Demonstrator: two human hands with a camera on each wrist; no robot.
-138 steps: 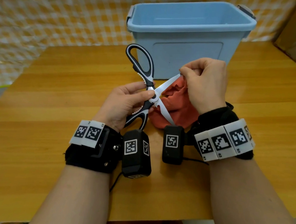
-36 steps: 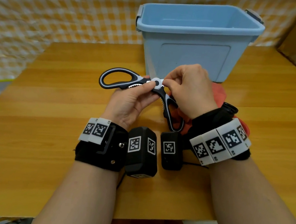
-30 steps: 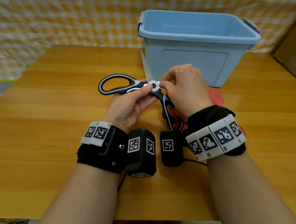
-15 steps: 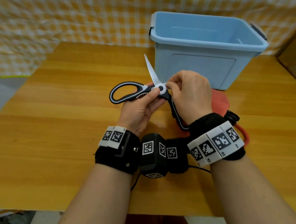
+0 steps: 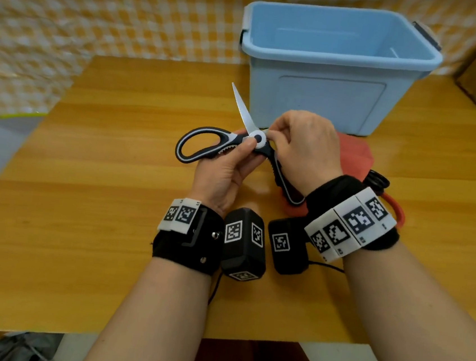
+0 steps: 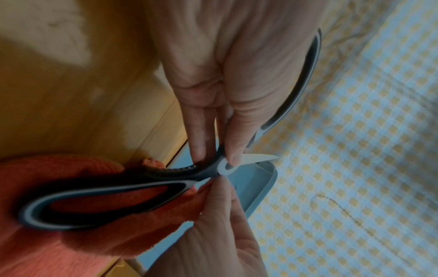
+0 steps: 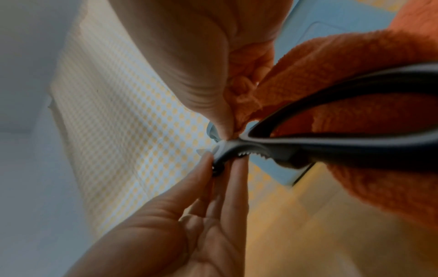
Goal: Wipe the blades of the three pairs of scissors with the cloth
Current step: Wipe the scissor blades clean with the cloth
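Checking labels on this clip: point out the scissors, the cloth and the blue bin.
scissors (image 5: 257,137), head view, white pivot disc.
cloth (image 5: 353,157), head view, orange fold behind the right hand.
blue bin (image 5: 327,104), head view, front wall.

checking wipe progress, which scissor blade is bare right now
The blade pointing toward the blue bin; the other is hidden under the right hand with the cloth.

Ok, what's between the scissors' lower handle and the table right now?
The orange cloth: in the left wrist view it lies under the scissors, showing through the handle loop. The head view shows it on the table behind the right hand.
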